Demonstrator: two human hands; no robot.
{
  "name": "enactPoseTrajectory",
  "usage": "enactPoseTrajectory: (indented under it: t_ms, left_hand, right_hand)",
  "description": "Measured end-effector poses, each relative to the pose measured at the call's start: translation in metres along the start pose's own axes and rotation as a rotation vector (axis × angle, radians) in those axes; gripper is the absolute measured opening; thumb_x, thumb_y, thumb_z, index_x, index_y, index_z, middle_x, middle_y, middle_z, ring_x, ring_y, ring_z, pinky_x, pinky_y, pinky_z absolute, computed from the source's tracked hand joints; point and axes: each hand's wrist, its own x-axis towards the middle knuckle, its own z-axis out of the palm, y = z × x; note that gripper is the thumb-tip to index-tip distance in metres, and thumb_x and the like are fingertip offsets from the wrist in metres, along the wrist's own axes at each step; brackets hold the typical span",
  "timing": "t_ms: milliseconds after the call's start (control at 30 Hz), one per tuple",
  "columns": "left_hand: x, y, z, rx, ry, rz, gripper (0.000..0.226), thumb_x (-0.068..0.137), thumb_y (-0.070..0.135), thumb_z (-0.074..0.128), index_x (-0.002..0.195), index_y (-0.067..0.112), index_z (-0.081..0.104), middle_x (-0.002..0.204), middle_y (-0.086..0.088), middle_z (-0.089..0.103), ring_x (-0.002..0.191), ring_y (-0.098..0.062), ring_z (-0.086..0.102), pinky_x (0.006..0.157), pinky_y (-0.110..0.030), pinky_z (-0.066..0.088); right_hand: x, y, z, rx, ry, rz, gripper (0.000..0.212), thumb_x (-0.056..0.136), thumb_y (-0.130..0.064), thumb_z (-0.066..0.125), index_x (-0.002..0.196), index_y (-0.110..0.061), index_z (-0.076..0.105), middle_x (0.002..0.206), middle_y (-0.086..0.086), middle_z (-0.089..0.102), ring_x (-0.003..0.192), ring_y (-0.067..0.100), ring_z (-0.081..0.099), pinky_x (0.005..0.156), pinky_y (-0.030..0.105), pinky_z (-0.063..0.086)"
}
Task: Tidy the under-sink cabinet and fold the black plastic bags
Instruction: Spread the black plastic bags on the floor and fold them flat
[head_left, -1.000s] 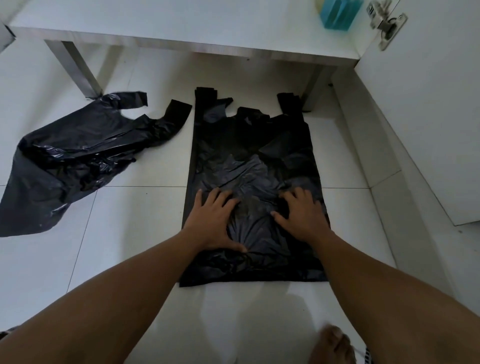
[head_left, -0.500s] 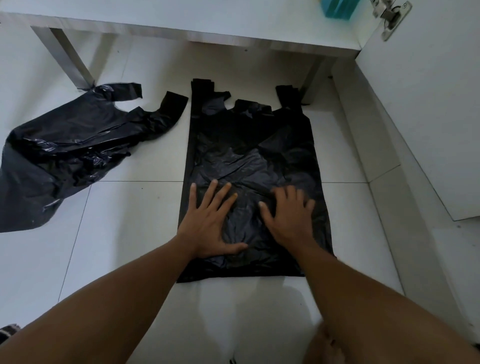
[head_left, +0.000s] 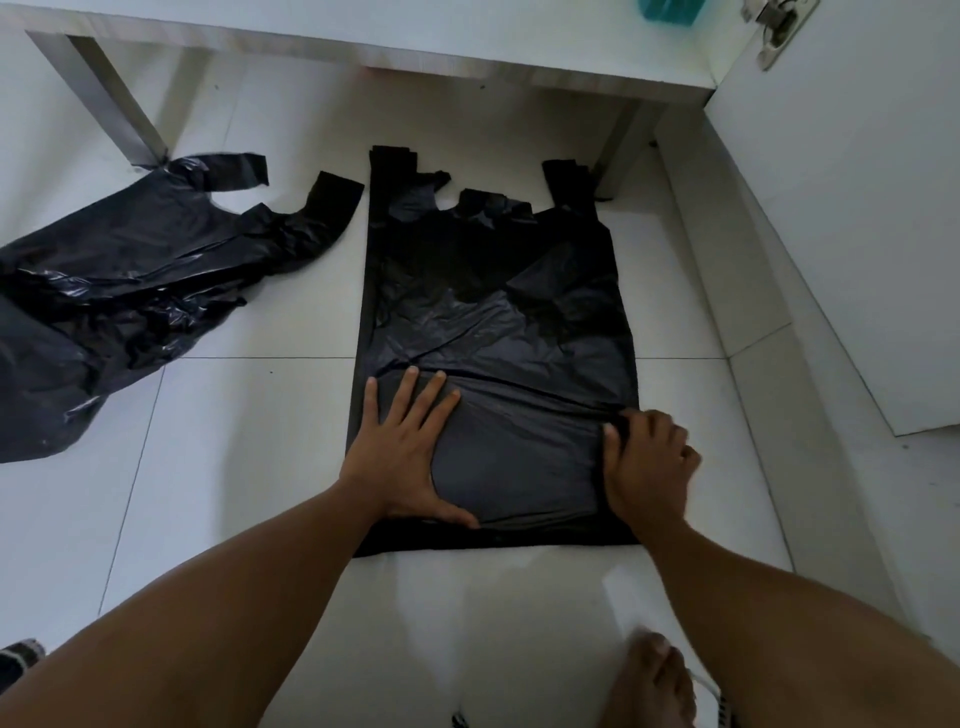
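Black plastic bag (head_left: 493, 291) spread flat on tiles, lower part smoothed

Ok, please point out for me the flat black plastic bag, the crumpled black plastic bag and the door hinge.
flat black plastic bag (head_left: 493, 270), head view: its wrinkled upper middle
crumpled black plastic bag (head_left: 130, 291), head view: its creased middle
door hinge (head_left: 777, 23), head view: its metal body

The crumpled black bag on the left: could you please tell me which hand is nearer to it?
Left. The left hand presses the flat bag at its left side, right of the crumpled bag; the right hand grips its far right edge.
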Motion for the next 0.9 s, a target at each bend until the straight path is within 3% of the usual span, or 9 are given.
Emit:
enactPoseTrajectory:
  t_ms: [133, 200, 267, 367, 467, 533, 700, 800, 900]
  left_hand:
    - [0.000, 0.001, -0.002, 0.004, -0.013, 0.003, 0.150, 0.043, 0.112, 0.024, 0.160, 0.023, -0.005, 0.167, -0.003, -0.016, 0.150, -0.029, -0.027, 0.115, -0.069, -0.010]
    - [-0.001, 0.003, -0.004, -0.038, 0.008, -0.025, 0.141, 0.050, 0.110, 0.022, 0.161, 0.026, -0.002, 0.168, 0.001, -0.012, 0.151, -0.024, -0.025, 0.117, -0.066, -0.011]
    - [0.001, 0.003, -0.011, -0.110, 0.024, -0.060, 0.126, 0.059, 0.107, 0.019, 0.160, 0.032, 0.009, 0.169, 0.006, 0.000, 0.154, -0.019, -0.015, 0.119, -0.063, -0.008]
    - [0.010, 0.002, -0.032, -0.139, 0.026, -0.092, 0.108, 0.069, 0.100, 0.020, 0.155, 0.035, 0.021, 0.163, 0.005, 0.023, 0.153, -0.023, 0.013, 0.118, -0.066, -0.002]
    - [0.032, 0.006, -0.050, 0.007, 0.075, -0.081, 0.095, 0.082, 0.087, 0.024, 0.158, 0.030, 0.013, 0.150, -0.002, 0.045, 0.135, -0.031, 0.043, 0.117, -0.068, 0.005]
    - [0.049, 0.007, -0.056, 0.067, 0.095, -0.076, 0.088, 0.088, 0.077, 0.032, 0.158, 0.027, 0.015, 0.143, -0.006, 0.053, 0.127, -0.034, 0.051, 0.116, -0.067, 0.010]
    - [0.065, -0.017, -0.048, 0.167, 0.151, -0.014, 0.081, 0.084, 0.082, 0.034, 0.137, 0.023, 0.050, 0.139, -0.008, 0.046, 0.127, -0.032, 0.041, 0.108, -0.060, 0.026]
    - [0.066, -0.030, -0.026, 0.067, 0.185, -0.016, 0.087, 0.082, 0.087, 0.031, 0.138, 0.024, 0.049, 0.145, -0.006, 0.044, 0.136, -0.033, 0.037, 0.115, -0.068, 0.014]
    - [0.069, -0.035, -0.015, 0.018, 0.159, -0.033, 0.095, 0.080, 0.090, 0.024, 0.154, 0.031, 0.032, 0.159, -0.004, 0.031, 0.148, -0.033, 0.021, 0.114, -0.073, 0.004]
  right_hand:
    - [0.019, 0.030, -0.008, 0.059, 0.010, 0.317, 0.032, 0.102, -0.032, 0.041, 0.125, -0.012, 0.051, 0.124, 0.019, 0.047, 0.113, 0.035, 0.041, 0.096, 0.053, 0.032]
    - [0.033, 0.024, -0.013, 0.118, 0.060, 0.356, 0.034, 0.101, -0.032, 0.044, 0.127, -0.012, 0.050, 0.127, 0.019, 0.046, 0.116, 0.035, 0.041, 0.097, 0.053, 0.031]
    - [0.050, 0.000, -0.018, 0.165, 0.084, 0.264, 0.034, 0.099, -0.034, 0.046, 0.126, -0.014, 0.051, 0.127, 0.016, 0.048, 0.118, 0.034, 0.042, 0.097, 0.051, 0.031]
    - [0.068, -0.052, -0.022, 0.174, 0.051, -0.056, 0.028, 0.097, -0.035, 0.047, 0.120, -0.020, 0.054, 0.123, 0.011, 0.050, 0.114, 0.032, 0.043, 0.095, 0.048, 0.031]
    - [0.082, -0.104, -0.025, 0.161, 0.009, -0.314, 0.024, 0.095, -0.034, 0.048, 0.116, -0.026, 0.058, 0.121, 0.005, 0.050, 0.113, 0.028, 0.044, 0.093, 0.046, 0.030]
    - [0.093, -0.129, -0.028, 0.181, -0.013, -0.381, 0.025, 0.095, -0.031, 0.048, 0.118, -0.029, 0.058, 0.121, 0.001, 0.050, 0.115, 0.025, 0.043, 0.094, 0.045, 0.029]
    - [0.110, -0.151, -0.017, 0.107, -0.188, -0.545, 0.031, 0.097, -0.028, 0.044, 0.126, -0.029, 0.054, 0.124, 0.000, 0.045, 0.118, 0.024, 0.039, 0.094, 0.046, 0.030]
    - [0.111, -0.147, 0.000, 0.058, -0.207, -0.575, 0.029, 0.099, -0.034, 0.043, 0.125, -0.027, 0.054, 0.124, 0.002, 0.045, 0.118, 0.027, 0.040, 0.094, 0.048, 0.034]
    - [0.129, -0.153, 0.011, 0.078, -0.156, -0.554, 0.029, 0.097, -0.041, 0.044, 0.120, -0.026, 0.053, 0.122, 0.004, 0.045, 0.116, 0.027, 0.039, 0.093, 0.047, 0.035]
